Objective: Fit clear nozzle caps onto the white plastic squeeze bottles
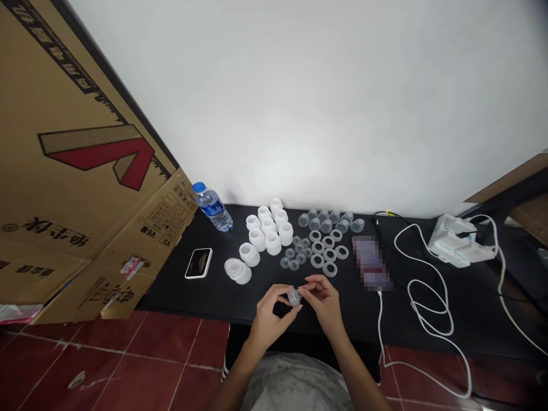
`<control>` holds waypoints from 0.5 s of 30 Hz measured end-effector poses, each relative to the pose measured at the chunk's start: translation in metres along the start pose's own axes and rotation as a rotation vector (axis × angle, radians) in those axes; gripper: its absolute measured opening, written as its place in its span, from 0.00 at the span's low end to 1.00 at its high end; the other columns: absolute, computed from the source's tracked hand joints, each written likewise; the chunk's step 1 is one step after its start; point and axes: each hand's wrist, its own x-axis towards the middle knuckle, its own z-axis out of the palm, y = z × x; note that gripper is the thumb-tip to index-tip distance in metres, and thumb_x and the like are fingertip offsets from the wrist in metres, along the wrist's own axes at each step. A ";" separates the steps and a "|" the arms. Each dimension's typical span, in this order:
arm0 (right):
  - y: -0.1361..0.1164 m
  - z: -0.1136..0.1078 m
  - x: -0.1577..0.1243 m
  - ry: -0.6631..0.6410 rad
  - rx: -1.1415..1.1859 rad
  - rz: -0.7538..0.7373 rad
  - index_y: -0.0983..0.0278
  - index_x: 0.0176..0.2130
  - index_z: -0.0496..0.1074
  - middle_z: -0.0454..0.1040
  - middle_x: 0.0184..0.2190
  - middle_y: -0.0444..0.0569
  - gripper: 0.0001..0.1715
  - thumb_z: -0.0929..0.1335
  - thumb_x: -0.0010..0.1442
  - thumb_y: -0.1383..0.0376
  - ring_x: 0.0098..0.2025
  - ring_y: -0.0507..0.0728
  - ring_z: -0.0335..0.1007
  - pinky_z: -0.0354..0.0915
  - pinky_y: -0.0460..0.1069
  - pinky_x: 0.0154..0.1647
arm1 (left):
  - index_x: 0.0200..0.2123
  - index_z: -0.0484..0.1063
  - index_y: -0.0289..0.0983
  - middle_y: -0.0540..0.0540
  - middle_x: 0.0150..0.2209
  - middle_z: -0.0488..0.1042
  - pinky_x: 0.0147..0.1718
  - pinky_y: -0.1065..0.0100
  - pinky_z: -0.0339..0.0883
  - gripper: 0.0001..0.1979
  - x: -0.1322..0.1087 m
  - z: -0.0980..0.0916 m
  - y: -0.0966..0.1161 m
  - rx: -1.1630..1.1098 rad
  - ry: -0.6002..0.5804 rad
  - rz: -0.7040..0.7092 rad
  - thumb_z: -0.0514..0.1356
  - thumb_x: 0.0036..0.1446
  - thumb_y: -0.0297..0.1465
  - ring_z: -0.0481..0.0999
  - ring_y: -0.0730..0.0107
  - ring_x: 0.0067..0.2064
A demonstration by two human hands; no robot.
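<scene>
My left hand (272,314) holds a clear screw ring (294,297) between thumb and fingertips, just above the table's front part. The fingers of my right hand (323,299) are pinched together at the ring's right side; what they grip is too small and partly hidden. Beyond my hands lie several small clear silicone nipples (298,251) in a cluster, with several flat translucent rings (329,254) to their right. Several clear domed caps (327,218) stand behind these. To the left are several open white bottles (269,225), and one bottle with a clear cap (237,270) fitted lies nearest the front.
On the black table (180,294) are a white power bank (198,263), a water bottle (213,206) and a phone (371,262) with a white cable (445,302). A white charger (458,241) sits at right. A large cardboard box (94,171) borders the left; a white wall (321,103) rises behind.
</scene>
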 end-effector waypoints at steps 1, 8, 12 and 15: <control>0.000 0.000 0.000 0.012 -0.012 0.001 0.58 0.42 0.80 0.83 0.30 0.45 0.20 0.85 0.55 0.56 0.34 0.59 0.82 0.75 0.52 0.39 | 0.57 0.77 0.42 0.43 0.51 0.80 0.38 0.65 0.84 0.18 0.000 0.000 0.001 0.001 -0.007 -0.002 0.72 0.66 0.31 0.85 0.69 0.37; 0.001 0.000 -0.002 0.131 0.006 -0.002 0.59 0.38 0.75 0.80 0.25 0.41 0.25 0.87 0.51 0.56 0.28 0.55 0.78 0.73 0.48 0.35 | 0.53 0.76 0.41 0.44 0.49 0.81 0.41 0.65 0.83 0.15 0.004 0.001 0.006 -0.015 -0.065 -0.019 0.71 0.64 0.29 0.85 0.67 0.40; 0.003 -0.003 -0.002 0.116 -0.037 -0.053 0.60 0.43 0.76 0.84 0.31 0.46 0.20 0.82 0.61 0.53 0.30 0.56 0.78 0.75 0.50 0.36 | 0.51 0.76 0.41 0.45 0.46 0.82 0.41 0.66 0.81 0.17 0.001 -0.001 0.003 0.010 -0.032 -0.005 0.72 0.59 0.27 0.85 0.65 0.40; 0.001 -0.004 0.002 0.080 -0.153 -0.127 0.60 0.48 0.78 0.86 0.40 0.52 0.17 0.74 0.72 0.50 0.31 0.56 0.77 0.75 0.51 0.35 | 0.52 0.75 0.40 0.47 0.43 0.81 0.42 0.64 0.80 0.19 -0.004 -0.003 0.000 0.062 0.083 0.016 0.71 0.58 0.29 0.83 0.64 0.40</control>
